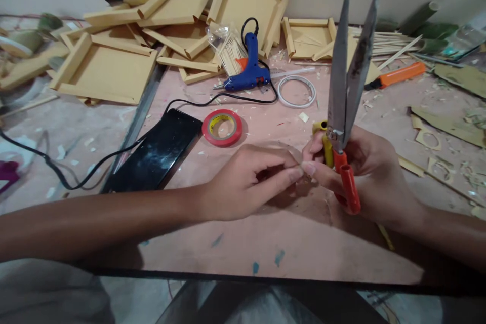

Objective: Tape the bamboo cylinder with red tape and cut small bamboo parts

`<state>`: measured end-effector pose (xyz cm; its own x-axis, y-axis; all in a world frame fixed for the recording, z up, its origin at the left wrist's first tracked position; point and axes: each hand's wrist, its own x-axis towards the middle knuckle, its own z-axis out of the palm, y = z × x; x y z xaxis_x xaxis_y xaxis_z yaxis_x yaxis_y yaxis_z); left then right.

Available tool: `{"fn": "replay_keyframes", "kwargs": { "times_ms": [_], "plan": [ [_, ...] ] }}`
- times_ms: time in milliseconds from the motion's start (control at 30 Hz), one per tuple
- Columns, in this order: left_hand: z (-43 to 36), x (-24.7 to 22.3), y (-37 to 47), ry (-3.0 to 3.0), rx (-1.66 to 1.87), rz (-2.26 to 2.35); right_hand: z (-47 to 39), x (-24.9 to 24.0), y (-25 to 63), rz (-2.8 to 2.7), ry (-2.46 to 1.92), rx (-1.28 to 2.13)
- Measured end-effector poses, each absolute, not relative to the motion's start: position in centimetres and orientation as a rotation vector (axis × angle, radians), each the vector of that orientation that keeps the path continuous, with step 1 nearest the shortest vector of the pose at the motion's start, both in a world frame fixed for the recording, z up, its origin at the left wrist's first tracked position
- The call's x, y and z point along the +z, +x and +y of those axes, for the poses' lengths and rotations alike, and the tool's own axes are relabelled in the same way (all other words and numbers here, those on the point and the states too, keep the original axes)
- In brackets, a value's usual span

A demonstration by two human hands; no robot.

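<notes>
Upright in my right hand is a pair of scissors, its blades pointing up and slightly apart. One handle is red, the other yellow, and my fingers curl around and through them. My left hand reaches in from the left, thumb and index finger pinched together. The fingertips of both hands meet over the table, at something too small to make out. A roll of red tape lies flat just beyond my left hand. Beside it a black phone rests screen up.
Behind the tape are a blue glue gun with a black cord, a white tape ring and a bag of thin sticks. Yellow cardboard trays pile up at the back left. An orange cutter and scraps lie right.
</notes>
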<state>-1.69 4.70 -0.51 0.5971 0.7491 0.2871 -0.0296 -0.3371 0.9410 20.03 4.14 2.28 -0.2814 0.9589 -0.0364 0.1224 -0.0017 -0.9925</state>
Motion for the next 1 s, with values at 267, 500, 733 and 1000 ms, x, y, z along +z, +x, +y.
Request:
{"fn": "replay_keyframes", "kwargs": {
  "times_ms": [267, 500, 733, 1000],
  "plan": [
    [4.4, 2.2, -2.9, 1.577, 1.059, 0.782, 5.2, 4.2, 22.1, -2.005, -1.01, 1.381],
    [4.1, 3.0, -2.7, 1.534, 1.151, 0.674, 4.0, 4.4, 21.9, -1.94, -0.953, 1.598],
    [4.0, 3.3, -2.7, 1.509, 1.166, 0.694, 3.7, 3.7, 22.3, -1.903, -0.933, 1.746],
    [3.9, 3.8, -2.7, 1.433, 1.128, 0.734, 3.9, 3.4, 22.2, -1.953, -0.938, 1.667]
  ]
}}
